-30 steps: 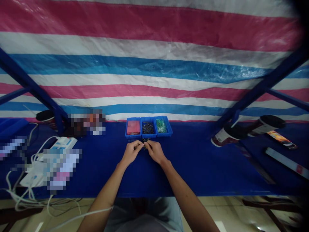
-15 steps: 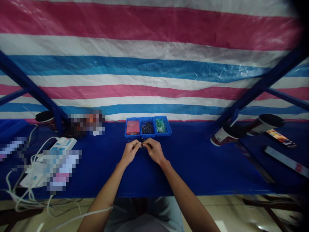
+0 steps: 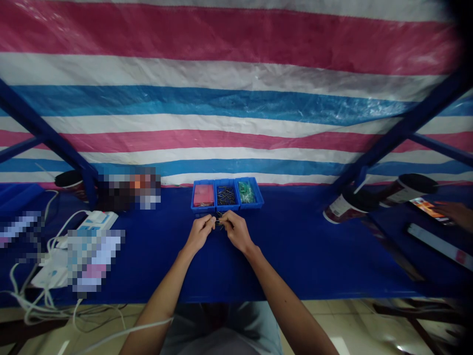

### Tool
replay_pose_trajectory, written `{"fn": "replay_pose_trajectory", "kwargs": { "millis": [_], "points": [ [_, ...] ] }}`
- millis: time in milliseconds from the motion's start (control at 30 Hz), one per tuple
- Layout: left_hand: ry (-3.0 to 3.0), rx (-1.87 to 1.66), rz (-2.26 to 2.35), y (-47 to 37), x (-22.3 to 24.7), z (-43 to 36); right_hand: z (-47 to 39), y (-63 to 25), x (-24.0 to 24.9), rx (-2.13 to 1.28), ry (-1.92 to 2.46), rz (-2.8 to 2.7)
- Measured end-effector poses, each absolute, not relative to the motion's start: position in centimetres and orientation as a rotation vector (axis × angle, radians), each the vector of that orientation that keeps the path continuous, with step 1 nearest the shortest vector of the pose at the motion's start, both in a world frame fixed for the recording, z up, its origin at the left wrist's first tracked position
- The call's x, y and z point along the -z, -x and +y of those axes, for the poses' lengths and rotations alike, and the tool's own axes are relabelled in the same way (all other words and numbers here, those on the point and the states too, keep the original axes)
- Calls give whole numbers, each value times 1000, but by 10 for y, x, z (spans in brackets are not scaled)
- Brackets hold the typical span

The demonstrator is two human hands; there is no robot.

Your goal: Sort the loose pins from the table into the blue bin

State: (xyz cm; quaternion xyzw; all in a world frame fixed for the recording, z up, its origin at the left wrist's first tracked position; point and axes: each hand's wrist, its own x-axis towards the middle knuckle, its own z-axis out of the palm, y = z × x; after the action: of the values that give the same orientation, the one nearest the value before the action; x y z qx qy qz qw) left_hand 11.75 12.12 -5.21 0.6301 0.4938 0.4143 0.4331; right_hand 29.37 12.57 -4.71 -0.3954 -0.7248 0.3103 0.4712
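Note:
Three blue bins stand side by side at the back of the blue table: one with pink-red pieces (image 3: pixel 203 193), one with dark screw-like parts (image 3: pixel 225 195), one with green pieces (image 3: pixel 247 191). In front of the left bin, my left hand (image 3: pixel 200 231) is closed, thumb and finger pinched at a tiny item I cannot make out. Just to its right my right hand (image 3: pixel 235 230) is also closed, fingertips pinching near small dark thin parts. The two hands' fingertips nearly meet below the middle bin.
A white power strip (image 3: pixel 96 223) with tangled cables lies at the left. Dark cups (image 3: pixel 342 206) stand at the right. Beyond them are a lit phone (image 3: pixel 428 209), a pale flat bar (image 3: pixel 439 244) and another person's hand (image 3: pixel 460 215).
My fingertips have drawn slightly apart, with both hands staying in nearly the same place. Another person's hand has come in over the lit phone at the right edge.

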Motion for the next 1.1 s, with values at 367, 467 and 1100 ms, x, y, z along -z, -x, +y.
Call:
{"fn": "replay_pose_trajectory", "kwargs": {
  "millis": [367, 467, 1100],
  "points": [
    [-1650, -954, 1162, -120, 46, 121, 126, -294, 47, -743, 927, -1787],
    [-1665, -952, 1170, -120, 45, 121, 126, -293, 47, -740, 931, -1796],
    [-1714, -980, 1260, -121, 44, 120, 127, -295, 50, -623, 1046, -1904]
  ]
}}
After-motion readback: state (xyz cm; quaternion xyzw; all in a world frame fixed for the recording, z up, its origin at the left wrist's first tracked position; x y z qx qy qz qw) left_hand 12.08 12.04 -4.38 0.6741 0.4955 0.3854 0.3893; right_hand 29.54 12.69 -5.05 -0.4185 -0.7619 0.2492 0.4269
